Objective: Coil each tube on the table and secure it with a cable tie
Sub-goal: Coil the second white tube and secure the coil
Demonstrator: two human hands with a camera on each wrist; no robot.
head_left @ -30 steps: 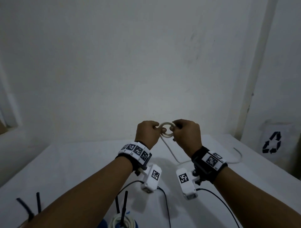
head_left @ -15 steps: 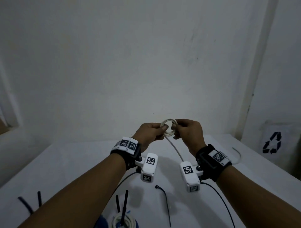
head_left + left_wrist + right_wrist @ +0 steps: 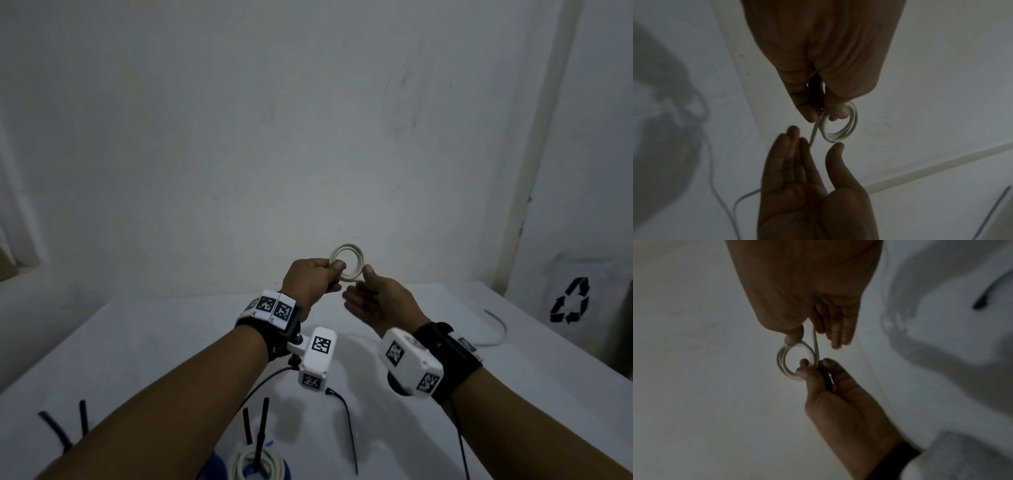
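Observation:
A thin white tube is wound into a small coil (image 3: 348, 262) held up above the white table (image 3: 144, 342). My left hand (image 3: 334, 268) pinches the coil's left side between thumb and fingers (image 3: 807, 112). Beside it my right hand (image 3: 359, 291) lies palm up with straight fingers (image 3: 786, 151), its thumb tip touching the coil's (image 3: 840, 129) rim. The tube's loose tail (image 3: 816, 340) runs from the coil (image 3: 786, 363) between the right thumb and fingers, and its far end (image 3: 496, 330) lies on the table at the right.
A finished white coil (image 3: 258, 464) with black cable ties standing up from it sits at the near edge, next to something blue (image 3: 214, 469). A loose black cable tie (image 3: 347, 425) lies in front of it. More black ties (image 3: 61, 430) lie near left. A recycling bag (image 3: 572, 301) stands right.
The right hand has released its grip on the coil and turned palm up with fingers straight. The left hand keeps the coil and has lifted it slightly.

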